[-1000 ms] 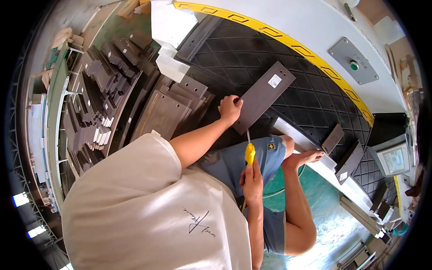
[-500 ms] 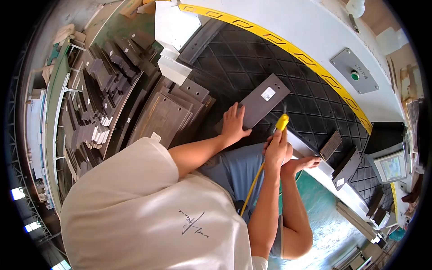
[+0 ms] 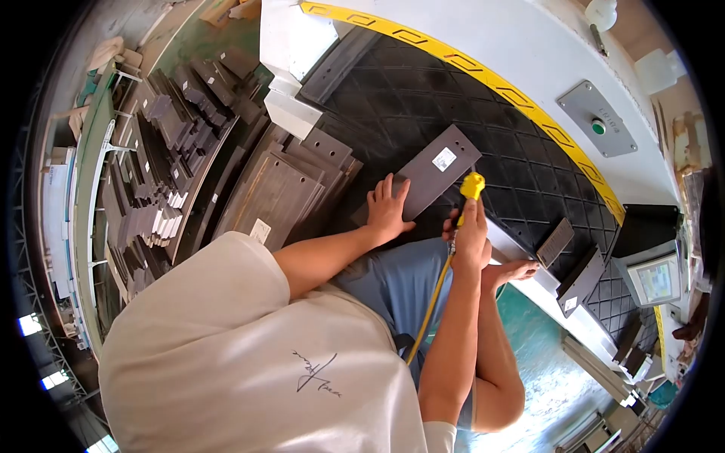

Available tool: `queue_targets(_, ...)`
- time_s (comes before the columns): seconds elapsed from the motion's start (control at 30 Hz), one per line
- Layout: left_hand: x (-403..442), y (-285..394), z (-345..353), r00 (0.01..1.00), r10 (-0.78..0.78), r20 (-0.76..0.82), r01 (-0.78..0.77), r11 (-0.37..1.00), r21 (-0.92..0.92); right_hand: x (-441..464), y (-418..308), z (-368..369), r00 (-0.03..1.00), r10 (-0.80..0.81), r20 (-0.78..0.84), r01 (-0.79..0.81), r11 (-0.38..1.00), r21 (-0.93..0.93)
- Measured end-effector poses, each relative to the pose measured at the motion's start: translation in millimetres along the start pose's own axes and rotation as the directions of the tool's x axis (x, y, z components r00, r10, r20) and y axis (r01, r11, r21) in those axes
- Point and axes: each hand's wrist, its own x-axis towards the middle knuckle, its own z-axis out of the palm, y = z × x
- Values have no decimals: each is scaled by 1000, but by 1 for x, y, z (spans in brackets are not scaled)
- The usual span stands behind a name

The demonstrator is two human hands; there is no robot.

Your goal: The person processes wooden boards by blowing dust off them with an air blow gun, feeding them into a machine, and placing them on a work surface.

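Note:
My left hand (image 3: pixel 388 211) rests with its fingers spread on the near end of a flat dark metal plate (image 3: pixel 431 177). This plate has a white label and small holes at its far end, and lies tilted on the black grid-patterned surface (image 3: pixel 521 177). In my right hand (image 3: pixel 471 235) is a yellow-headed air blow gun (image 3: pixel 473 186), with my fingers wrapped round its dark body. A yellow hose (image 3: pixel 433 306) runs from it down past my lap. The gun's head is close to the plate's right edge, apart from it.
Stacked metal plates (image 3: pixel 276 189) lie to the left, beside a rack of dark bars (image 3: pixel 162 143). A white machine frame with a yellow strip (image 3: pixel 521 102) curves overhead. Right are a brown block (image 3: pixel 555 241), another labelled plate (image 3: pixel 580 283), a screen (image 3: pixel 654 280) and my bare foot (image 3: pixel 513 272).
My right hand and the blow gun have moved slightly up, and the gun's head has turned. The plate has shifted a little left, with my left hand still on it.

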Motion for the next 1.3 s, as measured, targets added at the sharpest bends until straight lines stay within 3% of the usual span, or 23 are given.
queue_targets(0.1,9,10,-22,1000,24,-13,-24,1000,-13,-21,0,-25,996,-73,-41,72,997,-31)
queue_targets(0.17,9,0,-31,990,108,-92,-120,983,-136,-49,-10,-55,990,-91,104,86,995,43)
queue_targets(0.2,12,-2,-45,995,69,73,-25,877,-480,-58,-9,-64,984,-88,153,86,996,22)
queue_targets(0.27,32,-4,-78,916,163,367,293,355,-888,-98,-28,-83,972,-10,236,40,992,-121)
queue_targets(0.3,44,-21,-71,828,195,525,509,132,-851,-117,-45,-100,896,68,439,66,957,-283)
queue_targets(0.33,39,-29,-91,787,434,438,575,-260,-776,-127,-53,-111,830,150,537,55,936,-347)
queue_targets(0.4,37,-35,-91,783,457,421,576,-277,-769,-142,-61,-130,713,278,643,2,917,-399)
queue_targets(0.43,26,-44,-78,774,512,372,589,-366,-721,-122,-26,-183,817,211,536,-43,950,-308)
queue_targets(0.47,21,-47,-71,769,520,372,605,-402,-687,-116,-39,-178,900,97,426,34,956,-290)
queue_targets(0.5,18,-49,-66,754,535,382,630,-425,-649,-108,-63,-165,956,-24,293,107,956,-274)
queue_targets(0.6,5,-56,-50,728,553,405,668,-439,-601,-114,-87,-152,988,-131,83,148,956,-254)
queue_targets(0.67,5,-61,-47,721,548,425,673,-405,-619,-109,-78,-171,934,80,349,152,793,-589)
queue_targets(0.7,7,-64,-46,721,552,418,667,-393,-632,-122,-92,-160,892,167,419,159,753,-638)
queue_targets(0.8,10,-68,-48,716,563,412,666,-376,-644,-113,-76,-166,874,32,484,267,803,-534)
queue_targets(0.9,8,-67,-48,711,563,421,674,-375,-637,-103,-80,-154,981,-164,101,183,958,-220)
queue_targets(0.93,10,-67,-44,716,556,422,664,-356,-657,-103,-79,-152,972,-206,112,226,950,-217)
queue_targets(0.97,11,-68,-41,721,549,423,654,-337,-677,-103,-73,-164,939,-125,320,228,923,-309)
queue_targets(1.07,10,-62,-50,707,576,409,676,-384,-629,-117,-47,-200,737,344,582,186,725,-663)
queue_targets(1.13,9,-62,-49,705,592,391,672,-381,-635,-155,-63,-163,640,554,533,-194,788,-585)
queue_targets(1.17,9,-61,-48,702,601,383,672,-380,-635,-173,-60,-144,800,405,442,-206,878,-432)
queue_targets(1.23,6,-61,-51,704,581,409,670,-351,-654,-193,-24,-145,923,292,249,-220,935,-279)
queue_targets(1.27,8,-58,-53,704,583,406,664,-338,-667,-191,12,-162,926,324,194,-263,921,-286)
queue_targets(1.3,12,-56,-53,700,609,374,628,-275,-728,-196,15,-165,908,362,213,-142,742,-655)
